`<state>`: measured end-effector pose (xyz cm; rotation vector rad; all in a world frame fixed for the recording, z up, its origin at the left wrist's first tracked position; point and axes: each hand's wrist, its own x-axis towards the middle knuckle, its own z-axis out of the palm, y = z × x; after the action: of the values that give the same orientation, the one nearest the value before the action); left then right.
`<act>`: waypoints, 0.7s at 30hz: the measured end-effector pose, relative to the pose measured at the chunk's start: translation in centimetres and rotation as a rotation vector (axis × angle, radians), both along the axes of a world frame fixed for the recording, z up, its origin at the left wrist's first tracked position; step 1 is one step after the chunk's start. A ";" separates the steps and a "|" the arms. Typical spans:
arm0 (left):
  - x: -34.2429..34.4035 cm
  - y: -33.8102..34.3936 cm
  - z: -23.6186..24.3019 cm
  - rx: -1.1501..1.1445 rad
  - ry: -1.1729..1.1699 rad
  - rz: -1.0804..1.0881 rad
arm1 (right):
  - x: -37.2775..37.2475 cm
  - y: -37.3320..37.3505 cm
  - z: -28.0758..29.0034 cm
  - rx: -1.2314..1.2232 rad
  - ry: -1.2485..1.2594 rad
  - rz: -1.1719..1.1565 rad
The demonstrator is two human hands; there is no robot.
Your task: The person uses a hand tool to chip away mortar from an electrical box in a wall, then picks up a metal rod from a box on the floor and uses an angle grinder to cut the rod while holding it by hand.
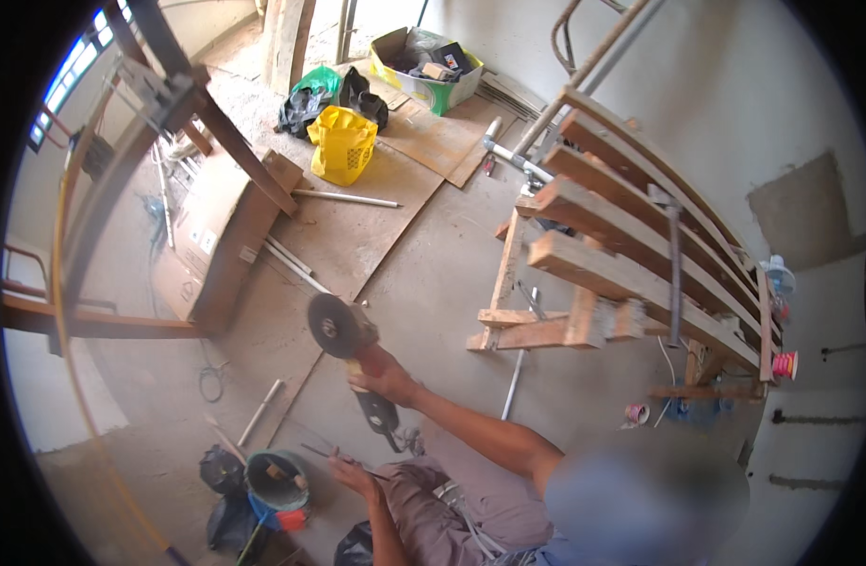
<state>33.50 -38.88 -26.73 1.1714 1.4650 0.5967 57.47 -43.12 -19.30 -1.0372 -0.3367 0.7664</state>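
An angle grinder (377,409) with a round dark disc (334,325) is gripped in my right hand (386,374), its disc pointing up and to the left. My left hand (355,476) is lower and nearer, its fingers closed round a thin dark rod (315,450) that sticks out to the left. The disc and the rod are apart. My bent legs in grey-brown trousers (461,495) lie between the two forearms. To the left of my left hand stands a dark round bucket (277,479) with something brownish inside.
Several wooden beams (631,274) rest on a timber frame at the right. A cardboard box (211,250) lies at the left among posts. Farther off are a yellow bag (343,146) and an open filled carton (423,75). White pipes (260,413) and black bags (223,469) lie on the floor.
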 end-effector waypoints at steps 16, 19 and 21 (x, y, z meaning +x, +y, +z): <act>6.4 -12.5 32.2 -0.261 -0.063 -1.193 | -5.7 -21.0 23.3 -0.239 0.147 -0.454; 11.3 -14.2 34.2 -0.166 -0.123 -1.092 | -1.6 -21.3 27.4 -0.321 -0.068 -0.522; 14.9 -15.1 37.5 -0.190 -0.114 -1.113 | 1.2 -20.9 29.8 -0.272 -0.072 -0.586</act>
<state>48.42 -53.97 10.74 1.5307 0.5713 -0.2417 58.66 -64.00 10.48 -1.3379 0.0223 0.2472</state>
